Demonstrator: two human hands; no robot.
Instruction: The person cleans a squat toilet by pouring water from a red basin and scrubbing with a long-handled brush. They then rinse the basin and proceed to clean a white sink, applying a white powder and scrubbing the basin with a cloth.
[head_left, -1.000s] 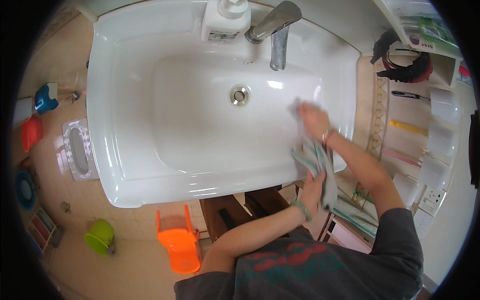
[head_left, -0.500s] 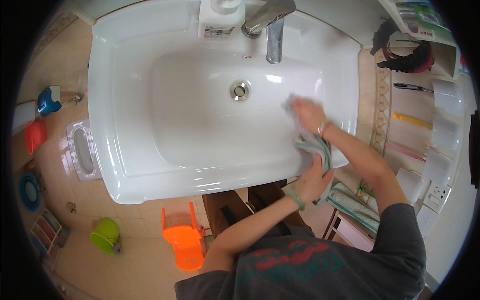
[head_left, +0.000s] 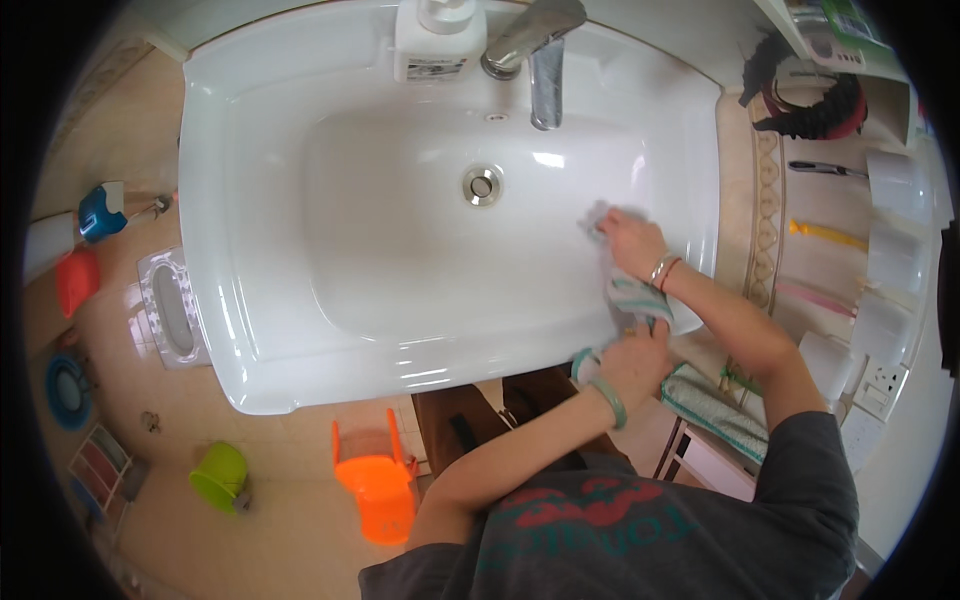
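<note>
A white and green striped cloth point(head_left: 638, 298) lies bunched over the right side of the white sink basin point(head_left: 390, 230). My right hand point(head_left: 633, 245), with a silver bracelet and a red cord at the wrist, is closed on its far part, low over the basin. A blurred grey patch of the cloth shows past its fingertips. At the sink's front edge my left hand point(head_left: 635, 368), wearing a green bangle, grips the near part, and a cloth end sticks out on its left. The left fingertips are partly hidden by the cloth.
A chrome faucet point(head_left: 546, 85) and a white pump bottle point(head_left: 438, 42) stand at the sink's back; the drain point(head_left: 481, 186) is mid-basin. An orange chair point(head_left: 382, 490) and a green bucket point(head_left: 220, 476) are on the floor. Folded towel point(head_left: 712, 412) lies at right, white cups point(head_left: 893, 255) along the wall.
My right hand has shifted slightly right and nearer with the cloth. My left hand has turned and moved a little right, and a cloth end now shows on its left side.
</note>
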